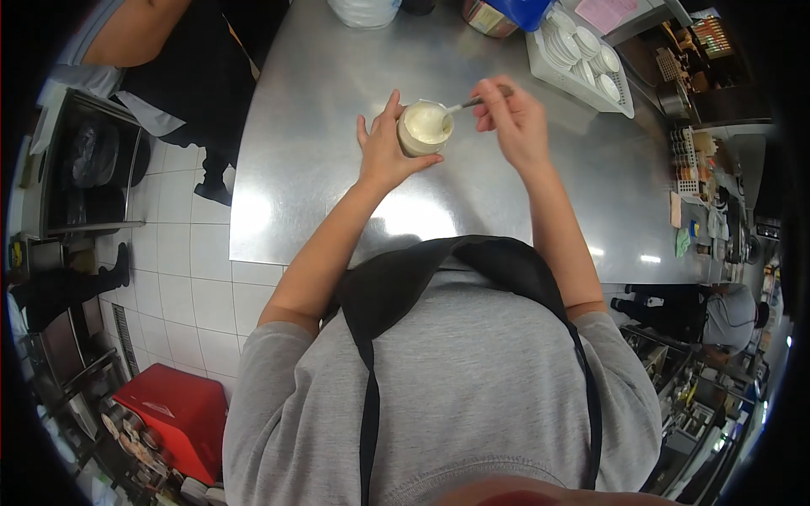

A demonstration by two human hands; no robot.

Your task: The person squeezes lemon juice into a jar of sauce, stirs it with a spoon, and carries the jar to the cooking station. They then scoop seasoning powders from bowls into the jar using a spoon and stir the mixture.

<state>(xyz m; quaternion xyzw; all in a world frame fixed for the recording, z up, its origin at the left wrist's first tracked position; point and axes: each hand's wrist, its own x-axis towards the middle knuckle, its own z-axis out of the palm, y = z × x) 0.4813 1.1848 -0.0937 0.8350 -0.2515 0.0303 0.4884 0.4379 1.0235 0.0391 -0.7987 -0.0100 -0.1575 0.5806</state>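
My left hand (pixel 386 153) is wrapped around a small round jar (pixel 419 142) over the steel table. Inside the jar sits a pale, creamy white mass (pixel 426 123). My right hand (pixel 512 124) grips the handle of a spoon (pixel 474 102) between thumb and fingers. The spoon reaches leftward to the jar's rim, and its bowl end is hard to make out against the cream.
Steel worktable (pixel 312 126) lies under my hands. At its back right stands a white basket (pixel 624 105) of stacked white dishes (pixel 582 51). A whitish container (pixel 364 13) and a blue package (pixel 519 13) are at the back. Other people stand left and right; a red bin (pixel 177 413) is lower left.
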